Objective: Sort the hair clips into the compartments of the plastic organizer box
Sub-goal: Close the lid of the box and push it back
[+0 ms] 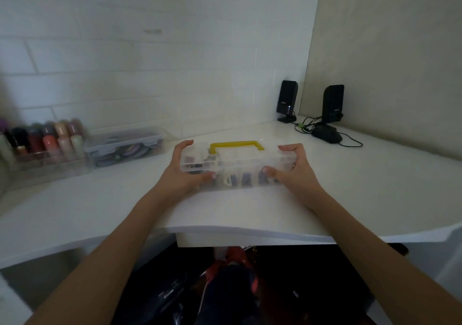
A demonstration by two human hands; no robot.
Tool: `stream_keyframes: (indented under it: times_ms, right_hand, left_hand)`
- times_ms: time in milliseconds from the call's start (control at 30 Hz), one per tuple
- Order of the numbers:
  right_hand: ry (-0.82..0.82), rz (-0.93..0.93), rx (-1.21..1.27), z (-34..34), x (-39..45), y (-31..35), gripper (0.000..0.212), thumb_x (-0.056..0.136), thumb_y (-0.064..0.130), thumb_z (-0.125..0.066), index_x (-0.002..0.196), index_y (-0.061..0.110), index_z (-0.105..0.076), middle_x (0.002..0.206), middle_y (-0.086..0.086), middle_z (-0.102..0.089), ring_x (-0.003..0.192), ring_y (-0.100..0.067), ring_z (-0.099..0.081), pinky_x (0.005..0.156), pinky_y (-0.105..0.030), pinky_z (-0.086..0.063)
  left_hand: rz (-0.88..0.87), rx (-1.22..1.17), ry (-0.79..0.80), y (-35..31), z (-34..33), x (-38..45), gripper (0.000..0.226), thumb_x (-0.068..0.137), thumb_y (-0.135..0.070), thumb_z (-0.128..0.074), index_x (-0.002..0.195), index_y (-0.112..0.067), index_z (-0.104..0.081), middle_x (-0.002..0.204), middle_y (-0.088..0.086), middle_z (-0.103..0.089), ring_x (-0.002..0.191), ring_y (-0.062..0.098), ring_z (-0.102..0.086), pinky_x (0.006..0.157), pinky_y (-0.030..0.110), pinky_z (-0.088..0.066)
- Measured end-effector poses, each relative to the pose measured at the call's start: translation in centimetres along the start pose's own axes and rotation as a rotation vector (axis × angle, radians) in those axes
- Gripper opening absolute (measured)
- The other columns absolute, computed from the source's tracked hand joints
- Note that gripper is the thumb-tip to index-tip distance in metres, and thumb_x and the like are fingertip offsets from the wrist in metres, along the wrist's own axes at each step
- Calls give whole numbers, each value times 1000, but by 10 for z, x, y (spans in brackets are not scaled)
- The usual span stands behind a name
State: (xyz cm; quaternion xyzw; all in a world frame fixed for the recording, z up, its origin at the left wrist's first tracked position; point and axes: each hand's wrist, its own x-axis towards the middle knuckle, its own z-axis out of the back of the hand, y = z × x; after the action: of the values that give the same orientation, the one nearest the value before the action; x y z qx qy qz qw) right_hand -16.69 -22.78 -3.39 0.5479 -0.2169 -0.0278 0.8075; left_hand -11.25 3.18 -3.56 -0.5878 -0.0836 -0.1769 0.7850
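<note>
A clear plastic organizer box (pixel 240 161) with a yellow handle (pixel 236 146) sits on the white desk in the middle of the head view. Its lid looks closed. Dark and pale hair clips (pixel 228 178) show blurrily through its front wall. My left hand (pixel 185 169) grips the box's left end, fingers over the top and thumb on the front. My right hand (pixel 290 167) grips the right end the same way.
At the left stand a clear rack of nail polish bottles (pixel 47 137) and a closed clear box of coloured bands (pixel 126 147). Two black speakers (pixel 287 101) (pixel 332 102), a dark mouse (pixel 326 134) and cables lie at the back right. The desk edge (pixel 250 234) is near me.
</note>
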Motion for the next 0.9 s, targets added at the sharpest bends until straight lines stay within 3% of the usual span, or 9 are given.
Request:
stream_keyframes:
  times_ms: [100, 267, 433, 500, 533, 600, 667, 767, 900]
  right_hand:
    - [-18, 6, -54, 0, -3, 3, 55, 70, 36, -78, 111, 30, -42, 94, 8, -53, 77, -12, -52, 69, -28, -45]
    - [-61, 33, -53, -3, -3, 3, 54, 69, 34, -80, 107, 28, -43, 94, 2, -56, 79, -16, -54, 71, -29, -46]
    - [-78, 81, -93, -6, -4, 3, 50, 77, 29, -74, 115, 22, -42, 88, 4, -56, 72, -8, -52, 59, -11, -40]
    - [-98, 130, -196, -11, -3, 3, 50, 82, 29, -69, 124, 22, -42, 112, -7, -57, 89, -15, -56, 65, -3, -37]
    - [-106, 159, -273, -14, -3, 2, 50, 85, 31, -65, 129, 24, -42, 135, -12, -44, 107, -19, -51, 78, -4, -37]
    - [-127, 271, -540, -19, -3, 0, 54, 89, 38, -55, 138, 32, -34, 157, -9, -4, 139, -25, -21, 111, -31, -24]
    - [-129, 448, -779, -25, -4, -2, 61, 90, 48, -41, 145, 39, -18, 158, 0, 8, 145, -21, 7, 112, -51, -1]
    - [-59, 498, -878, -32, 3, -3, 64, 88, 59, -22, 146, 42, 0, 157, 7, 12, 143, -13, 16, 111, -55, 5]
    - [-19, 431, -808, -42, 20, -9, 65, 88, 62, -20, 147, 40, -5, 158, 6, 7, 143, -15, 17, 112, -52, 3]
  left_hand:
    - [1, 67, -17, -1, 1, -3, 87, 64, -29, -85, 133, -35, -31, 124, 1, -48, 100, 14, -54, 64, 5, -40]
    - [21, 91, -42, -2, 1, -5, 85, 64, -34, -84, 132, -37, -34, 121, 1, -51, 102, 18, -56, 67, 13, -41]
    - [16, 157, -78, -5, -1, -6, 83, 64, -39, -83, 132, -36, -35, 116, -2, -54, 104, 19, -56, 84, 24, -40]
    - [17, 229, -89, -7, -3, -7, 85, 66, -41, -82, 136, -35, -33, 117, -6, -53, 105, 15, -53, 88, 24, -38]
    - [-5, 245, -107, -8, -3, -7, 89, 65, -42, -82, 138, -33, -31, 124, -5, -52, 112, 15, -51, 94, 25, -38]
    - [-122, 318, -177, -7, -3, -8, 94, 63, -43, -83, 141, -32, -31, 145, 1, -39, 134, 18, -36, 110, 28, -28]
    - [-363, 562, -239, -4, -4, -9, 82, 70, -47, -75, 140, -30, -38, 152, 4, -32, 142, 19, -25, 114, 33, -19]
    - [-722, 974, -249, 2, -13, -6, 56, 84, -48, -52, 132, -18, -53, 141, 7, -51, 139, 28, -35, 115, 46, -21]
    - [-758, 1242, -289, 4, -22, 7, 49, 89, -39, -45, 127, -10, -57, 130, 8, -61, 134, 30, -44, 111, 56, -19]
